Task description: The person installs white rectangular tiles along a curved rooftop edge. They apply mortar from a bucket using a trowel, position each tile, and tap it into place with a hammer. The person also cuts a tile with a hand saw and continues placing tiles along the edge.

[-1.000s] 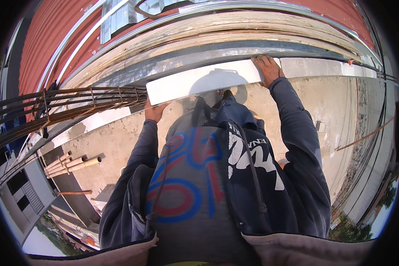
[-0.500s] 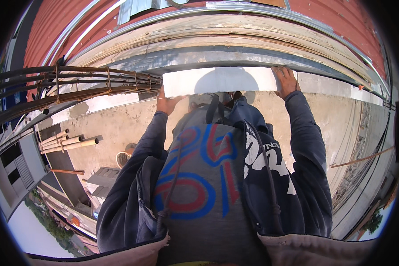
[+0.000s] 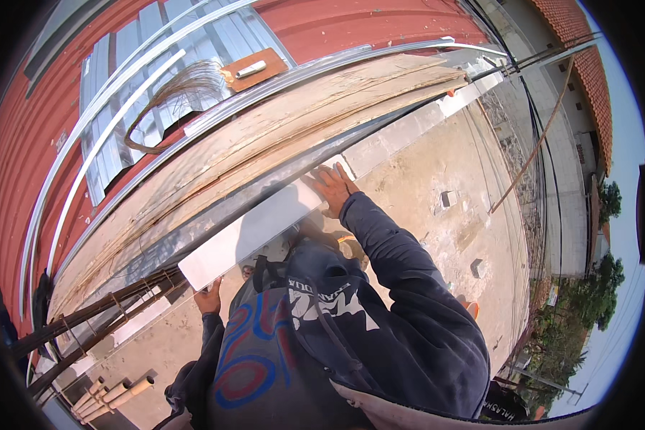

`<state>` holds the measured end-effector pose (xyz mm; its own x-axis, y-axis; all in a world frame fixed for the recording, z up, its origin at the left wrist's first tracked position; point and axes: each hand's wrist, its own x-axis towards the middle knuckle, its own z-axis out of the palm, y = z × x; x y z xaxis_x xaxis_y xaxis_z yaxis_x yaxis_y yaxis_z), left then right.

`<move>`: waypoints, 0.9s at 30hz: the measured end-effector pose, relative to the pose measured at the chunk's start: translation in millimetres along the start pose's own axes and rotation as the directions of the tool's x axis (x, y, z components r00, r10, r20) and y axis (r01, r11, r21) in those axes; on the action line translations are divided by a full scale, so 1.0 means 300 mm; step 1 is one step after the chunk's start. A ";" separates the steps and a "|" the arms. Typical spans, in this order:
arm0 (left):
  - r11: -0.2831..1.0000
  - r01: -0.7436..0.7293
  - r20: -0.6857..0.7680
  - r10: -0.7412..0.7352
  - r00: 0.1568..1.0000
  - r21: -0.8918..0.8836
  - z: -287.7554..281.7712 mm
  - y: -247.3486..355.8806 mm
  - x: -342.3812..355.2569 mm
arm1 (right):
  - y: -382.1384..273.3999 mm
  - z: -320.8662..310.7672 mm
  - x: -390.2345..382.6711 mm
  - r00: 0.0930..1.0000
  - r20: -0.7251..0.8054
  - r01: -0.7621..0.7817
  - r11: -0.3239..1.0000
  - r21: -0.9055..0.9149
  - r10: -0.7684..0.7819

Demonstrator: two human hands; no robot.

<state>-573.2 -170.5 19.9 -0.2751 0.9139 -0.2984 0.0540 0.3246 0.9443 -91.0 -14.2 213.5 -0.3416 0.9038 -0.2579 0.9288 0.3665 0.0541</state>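
Note:
A long white block (image 3: 240, 231) lies along the top of a wall course beside stacked weathered boards (image 3: 122, 215). My left hand (image 3: 209, 298) grips its lower left end, with the fingertips partly hidden. My right hand (image 3: 331, 188) is on its other end, fingers curled over the top face. Just left of the block is a rusty rebar cage (image 3: 86, 330). To the right, a row of lighter blocks (image 3: 401, 136) continues along the same line. A shadow falls across the block I hold.
Red corrugated roofing (image 3: 351, 21) carries metal sheets (image 3: 122, 100), white strips, a wire bundle (image 3: 150, 115) and an orange board (image 3: 244, 72). Bamboo poles (image 3: 115, 398) sit at lower left. A concrete surface (image 3: 444, 229) lies below; cables (image 3: 537, 186) and a long rod run at right.
The view has swung round, so the wall line now slants upward to the right and more roofing shows. Both hands remain on the white block, now appearing lower and further left.

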 end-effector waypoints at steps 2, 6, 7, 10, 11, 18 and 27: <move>0.924 0.076 -0.042 -0.065 0.997 0.375 -0.032 -0.089 0.010 | 0.121 0.016 -0.035 0.979 -0.201 0.022 0.980 0.196 0.018; 0.973 0.117 -0.140 -0.089 0.986 0.200 0.051 -0.073 -0.038 | 0.590 0.157 -0.106 0.869 -0.258 -0.242 0.817 0.523 0.423; 0.971 0.125 -0.148 -0.096 0.984 0.203 0.027 -0.121 -0.034 | 0.719 0.192 -0.116 0.695 -0.387 -0.309 0.738 0.600 0.606; 0.882 0.390 -0.359 -0.286 0.889 0.265 0.010 -0.158 -0.027 | 1.311 0.444 -0.166 0.291 -0.273 -0.294 0.358 0.886 0.917; 0.812 0.491 -0.380 -0.367 0.849 0.316 0.061 -0.172 -0.019 | 1.594 0.523 -0.209 0.186 -0.213 -0.310 0.263 0.914 0.959; 0.469 0.251 0.049 -0.539 0.841 0.847 0.170 0.113 -0.287 | 2.443 0.700 -0.058 0.095 0.134 -0.160 -0.117 0.980 0.987; 0.292 0.387 -0.326 -0.236 0.915 0.875 0.648 0.583 -0.306 | 2.619 0.655 -0.088 0.219 0.060 0.130 -0.090 0.987 0.974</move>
<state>-351.8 -150.4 185.6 -0.5775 0.6806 -0.4509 0.7490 0.6614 0.0389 675.9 206.5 73.3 0.8384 0.5416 -0.0616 0.0135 -0.1336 -0.9909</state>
